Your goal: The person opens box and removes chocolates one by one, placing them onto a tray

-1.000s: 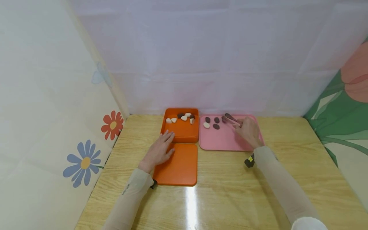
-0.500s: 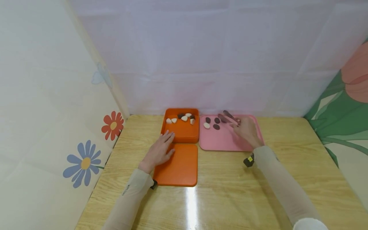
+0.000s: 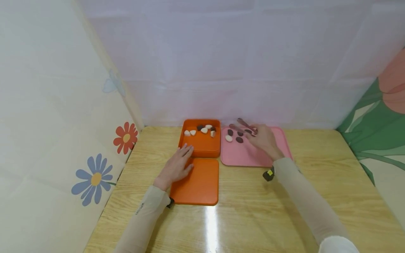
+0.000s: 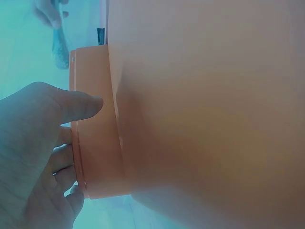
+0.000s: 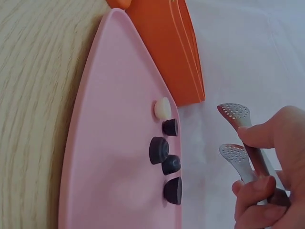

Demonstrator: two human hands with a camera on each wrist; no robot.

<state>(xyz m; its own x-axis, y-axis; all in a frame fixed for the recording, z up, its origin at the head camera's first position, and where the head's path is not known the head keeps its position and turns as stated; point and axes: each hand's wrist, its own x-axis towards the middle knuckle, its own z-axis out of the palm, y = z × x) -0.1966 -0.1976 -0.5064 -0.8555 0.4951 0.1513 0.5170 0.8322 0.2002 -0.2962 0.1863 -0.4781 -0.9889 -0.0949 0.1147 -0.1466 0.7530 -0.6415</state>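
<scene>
The left hand (image 3: 174, 168) lies relaxed, its fingers extended and touching the near left corner of an orange box (image 3: 207, 154); the right hand (image 3: 264, 138) grasps a pair of metal tongs (image 5: 258, 158), whose perforated tips stand apart; the tongs are raised over the back part of a pink tray (image 3: 243, 155).

The tray sits just to the right of the box; towards its back left lie one white piece (image 5: 162, 109) and four dark pieces (image 5: 159, 150), set close together; inside the box, mostly towards its back, are several pale pieces (image 3: 204, 130) along with a few darker ones (image 3: 200, 127).

A flat orange panel (image 3: 199, 186) lies in front of the box, partly under the left hand in the head view; box, tray and panel all rest on a wood-grain tabletop (image 3: 240, 207); behind it hangs a creased pale sheet (image 3: 205, 63); on the left, a light covering shows a red flower (image 3: 126, 137) and a blue flower (image 3: 96, 179); large green leaves (image 3: 367, 123) are printed at the right.
</scene>
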